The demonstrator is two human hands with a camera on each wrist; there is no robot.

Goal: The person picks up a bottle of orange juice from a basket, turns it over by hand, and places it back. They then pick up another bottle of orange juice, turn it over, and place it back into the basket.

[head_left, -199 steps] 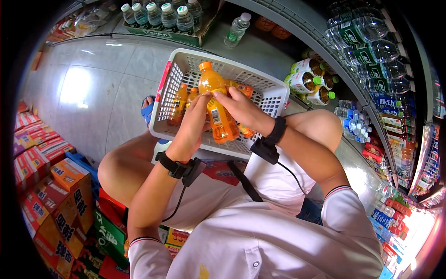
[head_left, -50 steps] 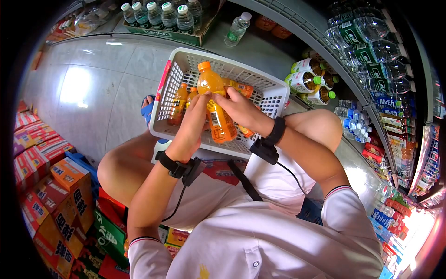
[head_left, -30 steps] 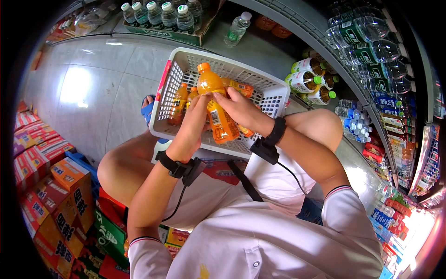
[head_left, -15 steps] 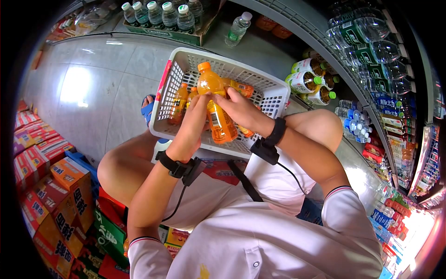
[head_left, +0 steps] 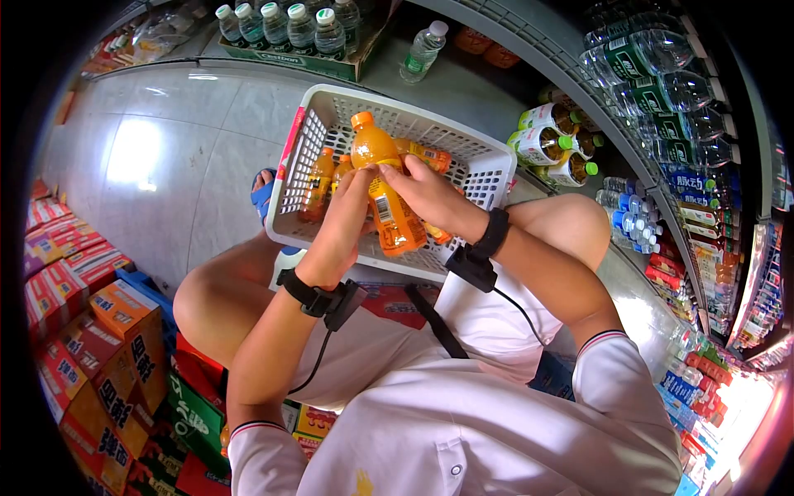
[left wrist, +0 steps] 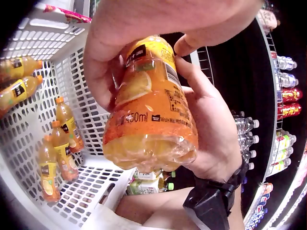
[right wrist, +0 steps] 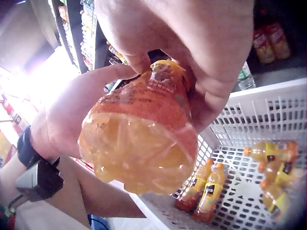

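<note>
An orange juice bottle (head_left: 394, 215) with an orange cap is held tilted over the white basket (head_left: 475, 157). My left hand (head_left: 343, 202) grips it from the left and my right hand (head_left: 430, 194) from the right. Both thumbs meet on its front, just below the shoulder. In the left wrist view the bottle's clear base and printed label (left wrist: 153, 103) face the camera. The right wrist view looks up at the same ridged base (right wrist: 139, 151). Fingers behind the bottle are partly hidden. Below, several smaller juice bottles (right wrist: 209, 191) lie in the basket.
Boxed water bottles (head_left: 289, 37) and one lone water bottle (head_left: 423, 54) stand on the shelf ahead. Green-capped drinks (head_left: 550, 145) sit at the right, under shelves of more bottles. Stacked cartons (head_left: 99, 355) rise at the left. The basket sits close before my crossed legs.
The bottle turns slightly back and forth in my hands, its barcode swinging away and facing up again. My hands and the basket stay in nearly the same place.
</note>
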